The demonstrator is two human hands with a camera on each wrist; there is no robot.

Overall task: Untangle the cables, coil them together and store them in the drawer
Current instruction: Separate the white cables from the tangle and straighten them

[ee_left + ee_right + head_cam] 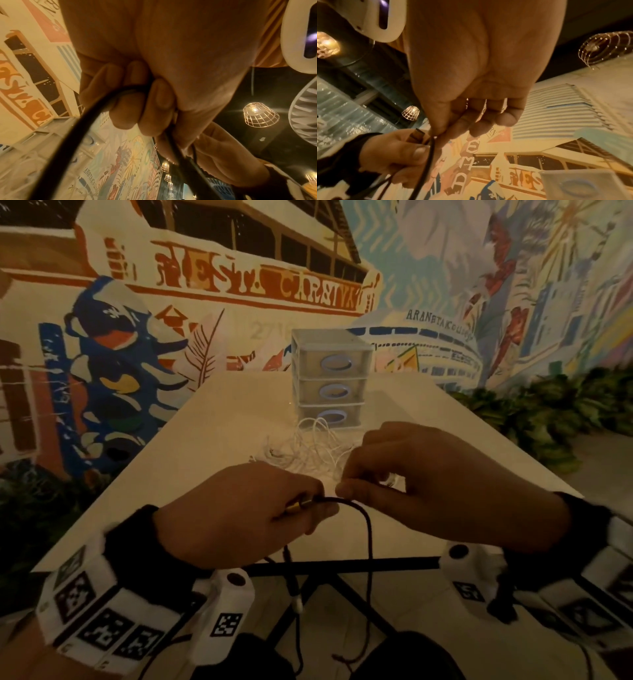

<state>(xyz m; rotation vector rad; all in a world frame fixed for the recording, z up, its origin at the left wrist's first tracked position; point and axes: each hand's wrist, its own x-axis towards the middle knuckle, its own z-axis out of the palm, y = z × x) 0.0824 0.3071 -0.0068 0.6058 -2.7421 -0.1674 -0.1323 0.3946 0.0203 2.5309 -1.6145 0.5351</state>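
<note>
Two hands meet above the near edge of a pale square desk (212, 419), which stands before a wall painted with a colourful mural (144, 302). At the desk's far side sits a small clear plastic drawer unit (330, 378) with three stacked drawers, all closed, each with an oval pale-blue handle. Just in front of it, touching its base, lies a loose tangle of thin white cables (308, 450) on the desk top. The left hand (239, 515) is curled around a thin black cable (368, 535), its thumb and fingers gripping the end near a gold-coloured plug (297, 506). The right hand (438, 484) pinches the same black cable between thumb and forefinger right beside the left hand's fingertips, the other fingers loosely bent. From the pinch the black cable arches over and hangs down past the desk's front edge toward the floor. A second strand drops from under the left hand and ends in a small white connector (297, 604), dangling below the desk edge.
</note>
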